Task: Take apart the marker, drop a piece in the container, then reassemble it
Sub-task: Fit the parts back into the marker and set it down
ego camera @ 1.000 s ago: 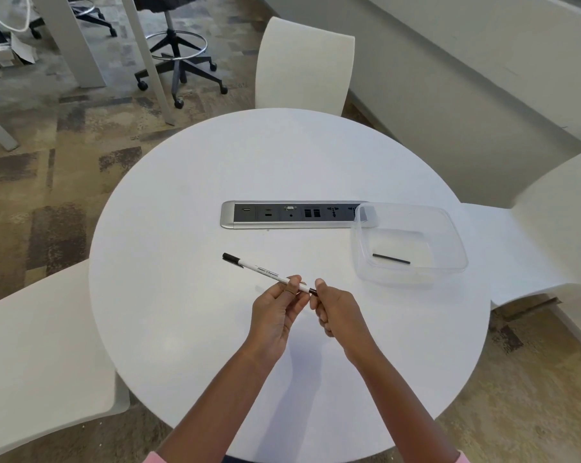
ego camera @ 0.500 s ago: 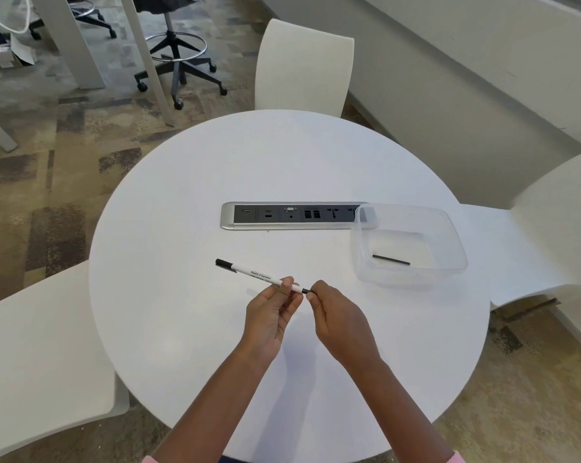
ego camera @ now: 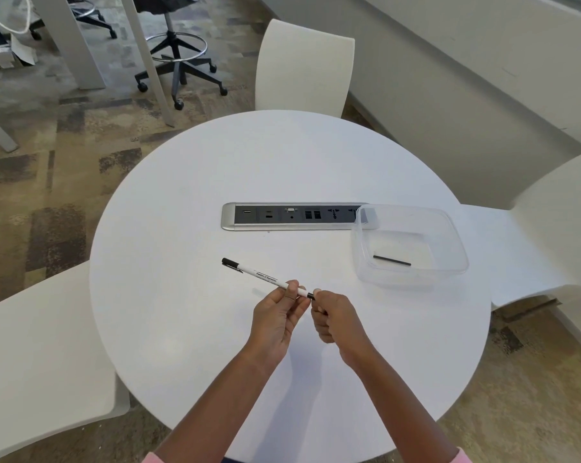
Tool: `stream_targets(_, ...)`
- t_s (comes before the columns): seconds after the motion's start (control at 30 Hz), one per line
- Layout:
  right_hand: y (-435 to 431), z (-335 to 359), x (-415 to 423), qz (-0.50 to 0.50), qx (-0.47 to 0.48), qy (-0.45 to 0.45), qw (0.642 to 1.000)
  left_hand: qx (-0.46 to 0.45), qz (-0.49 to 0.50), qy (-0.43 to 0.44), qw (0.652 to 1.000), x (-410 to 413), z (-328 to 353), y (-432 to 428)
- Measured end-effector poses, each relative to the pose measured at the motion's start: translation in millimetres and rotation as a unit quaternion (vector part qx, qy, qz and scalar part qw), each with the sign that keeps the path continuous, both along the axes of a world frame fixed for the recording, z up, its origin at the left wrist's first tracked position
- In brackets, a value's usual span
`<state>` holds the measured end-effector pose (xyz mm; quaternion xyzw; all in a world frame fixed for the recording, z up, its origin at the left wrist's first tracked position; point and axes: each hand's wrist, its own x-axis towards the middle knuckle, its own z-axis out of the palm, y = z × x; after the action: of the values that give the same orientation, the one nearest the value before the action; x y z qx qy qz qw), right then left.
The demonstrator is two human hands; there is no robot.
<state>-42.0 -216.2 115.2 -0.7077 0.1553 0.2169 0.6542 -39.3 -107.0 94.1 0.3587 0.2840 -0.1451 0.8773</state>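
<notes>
Head view: both hands hold the marker [ego camera: 265, 277] above the round white bench [ego camera: 189, 329], near its front-centre.

Head view, detail: The left hand [ego camera: 275, 315] is raised palm-inward, its fingers [ego camera: 291, 290] pinched narrow on the white barrel close to the right-hand end. The right hand [ego camera: 336, 317] is curled into a loose fist, its fingers [ego camera: 317, 291] closed on the black end piece [ego camera: 310, 294] at that same end; the two hands almost touch. The marker slopes up and away to the left, with its black cap [ego camera: 230, 262] at the far end, clear of the surface. Both forearms reach in from the lower edge, pink sleeves just showing. The clear container [ego camera: 449, 228] sits on the bench to the right, overlapping the end of the socket strip [ego camera: 282, 218]; a thin black rod [ego camera: 392, 261] lies flat on its floor.
</notes>
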Motion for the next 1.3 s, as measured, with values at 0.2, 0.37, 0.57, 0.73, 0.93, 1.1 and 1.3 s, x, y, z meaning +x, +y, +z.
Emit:
stream_targets(0.2,-6,4,-1,-0.023,0.187,0.113,0.975,0.047,-0.028,-0.057,0.997,1,0,2)
stream_targets(0.37,0,2,-5,-0.011,-0.072,-0.067,0.995,0.070,-0.020,-0.090,0.993,5,6,3)
stream_targets(0.57,-6,-8,-13,0.093,-0.373,-0.335,0.860,0.057,-0.004,-0.066,0.996,5,7,2)
stream_targets(0.73,-2,-8,-14,0.045,-0.348,-0.337,0.874,0.051,-0.017,-0.075,0.996,0,6,-2)
stream_targets(0.93,1,-4,-14,-0.011,-0.225,-0.215,0.950,0.046,-0.029,-0.080,0.995,-4,4,-1)
stream_targets(1.1,0,3,-6,-0.049,-0.064,-0.078,0.994,0.058,-0.040,-0.103,0.992,-4,4,-2)
stream_targets(1.3,-8,11,-2,-0.033,0.084,0.099,0.991,0.080,-0.064,-0.126,0.987,-4,3,0)
